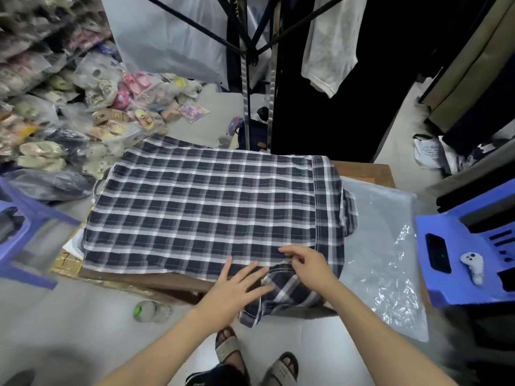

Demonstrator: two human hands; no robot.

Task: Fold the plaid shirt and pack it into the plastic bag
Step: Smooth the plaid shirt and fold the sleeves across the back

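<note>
A dark blue and white plaid shirt (200,207) lies spread back-up across a low brown table (370,171), its collar end to the right. One sleeve (289,291) hangs over the near edge. My left hand (237,288) lies flat with fingers apart on the shirt where that sleeve begins. My right hand (306,263) pinches the shirt's fabric at the shoulder seam near the front edge. A clear plastic bag (384,246) lies flat to the right of the shirt, partly under it.
Blue plastic stools stand at the right (459,260) and left (25,224); the right one carries a grey controller (472,266). A plastic bottle (152,312) lies on the floor by the table. Bagged slippers (83,107) pile up at the left. A clothes rack (250,51) stands behind.
</note>
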